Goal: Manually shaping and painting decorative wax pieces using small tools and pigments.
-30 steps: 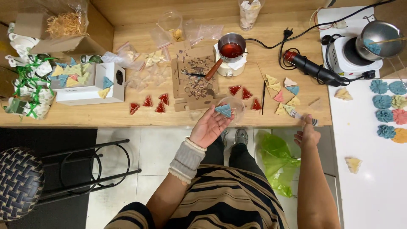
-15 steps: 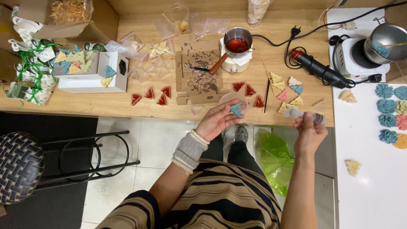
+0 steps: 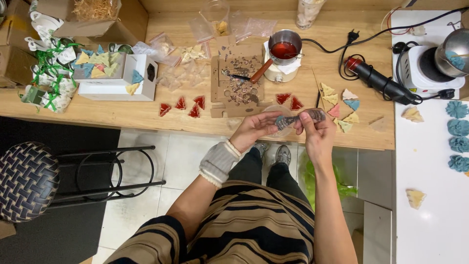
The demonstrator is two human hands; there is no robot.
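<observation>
Both hands pinching blurred clear packet

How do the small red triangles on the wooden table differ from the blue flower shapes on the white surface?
The red triangles are flat, pointed and glossy; the blue flower shapes are round and ruffled. The triangles lie in loose clusters on the wooden table, while the flowers form a column on the white surface. Both are small pieces lying apart from the hands.

red triangles: 6 | blue rosettes: 4 | stools: 1
</observation>
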